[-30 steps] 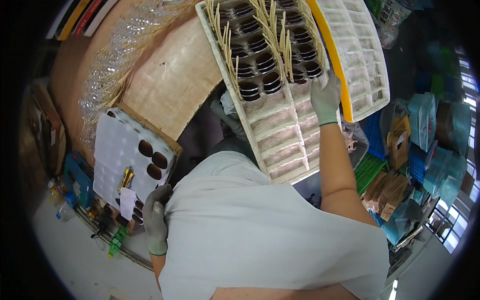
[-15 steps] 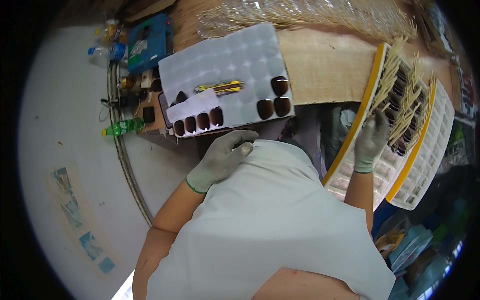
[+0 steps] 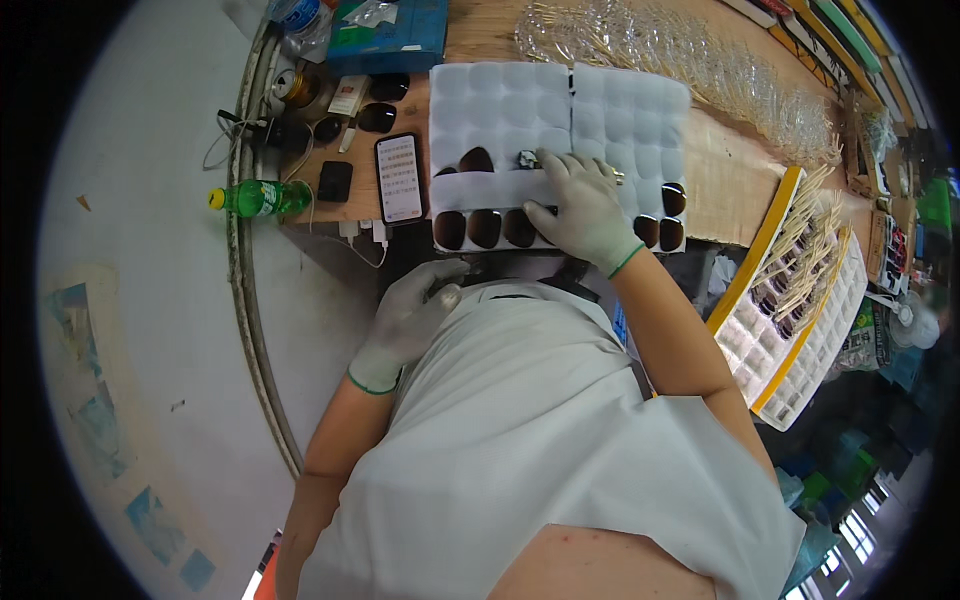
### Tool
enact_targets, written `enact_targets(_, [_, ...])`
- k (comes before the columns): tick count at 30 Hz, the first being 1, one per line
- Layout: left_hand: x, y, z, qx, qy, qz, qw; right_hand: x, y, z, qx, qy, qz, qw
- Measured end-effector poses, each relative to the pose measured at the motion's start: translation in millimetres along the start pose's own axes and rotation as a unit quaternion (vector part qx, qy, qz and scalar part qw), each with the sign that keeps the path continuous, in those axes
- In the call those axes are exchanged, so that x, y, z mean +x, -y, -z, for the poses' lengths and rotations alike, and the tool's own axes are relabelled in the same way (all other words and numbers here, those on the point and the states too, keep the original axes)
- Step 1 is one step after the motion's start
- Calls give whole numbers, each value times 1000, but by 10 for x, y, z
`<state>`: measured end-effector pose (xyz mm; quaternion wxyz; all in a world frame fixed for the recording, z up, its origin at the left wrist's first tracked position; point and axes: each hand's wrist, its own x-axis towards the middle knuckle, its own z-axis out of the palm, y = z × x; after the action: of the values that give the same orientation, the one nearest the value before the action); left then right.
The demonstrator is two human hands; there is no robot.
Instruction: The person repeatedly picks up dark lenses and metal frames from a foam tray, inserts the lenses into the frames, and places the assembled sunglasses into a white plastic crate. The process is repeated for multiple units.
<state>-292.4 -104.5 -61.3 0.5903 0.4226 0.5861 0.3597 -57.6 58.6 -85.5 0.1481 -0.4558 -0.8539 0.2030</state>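
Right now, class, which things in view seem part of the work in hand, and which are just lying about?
Likely in the work:
- white padding under the right hand
- dark lenses
- white strip
- slotted tray with thin sticks

Probably just lying about:
- phone
- green bottle
- drink can
- blue box

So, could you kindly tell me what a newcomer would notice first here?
Probably the gloved right hand, near the centre, over the white padded tray with dark lenses along its near edge. Next, the bright green bottle at the table's left side and the glittering clear heap behind the tray.
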Motion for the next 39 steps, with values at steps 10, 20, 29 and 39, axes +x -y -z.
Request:
enact_targets(10, [340,143,527,193,-56,-142,969,-231,179,-21,5,68,52,996])
enact_targets(20, [648,68,98,351,-1,-180,919,-2,-223,41,-72,-10,-48,996])
enact_targets(29, [683,195,-46,347,-7,-124,930,46,-421,199,-75,84,-18,994])
enact_targets(39, [710,191,-89,358,-5,-120,926,64,-371,69,-88,62,-70,992])
